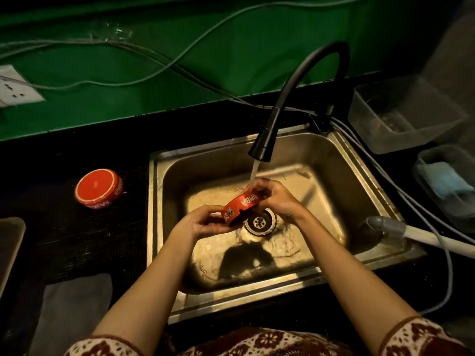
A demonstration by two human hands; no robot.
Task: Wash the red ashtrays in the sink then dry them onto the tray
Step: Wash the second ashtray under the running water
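Observation:
A red ashtray with white lettering (pixel 241 205) is held tilted over the steel sink (pixel 331 160), just above the drain (pixel 260 222). My left hand (pixel 203 222) grips its near left rim and my right hand (pixel 279 199) grips its far right rim. Water runs from the black faucet head (pixel 263 146) onto the ashtray's far edge. A second red ashtray (pixel 99 188) lies upside down on the dark counter left of the sink. The edge of a tray (pixel 10 242) shows at the far left.
A grey cloth (pixel 74 309) lies on the counter at the front left. Clear plastic containers (pixel 401 116) stand at the back right, one holding something blue (pixel 447 183). A grey-and-white hose handle (pixel 401 228) rests on the sink's right rim. Cables run along the green wall.

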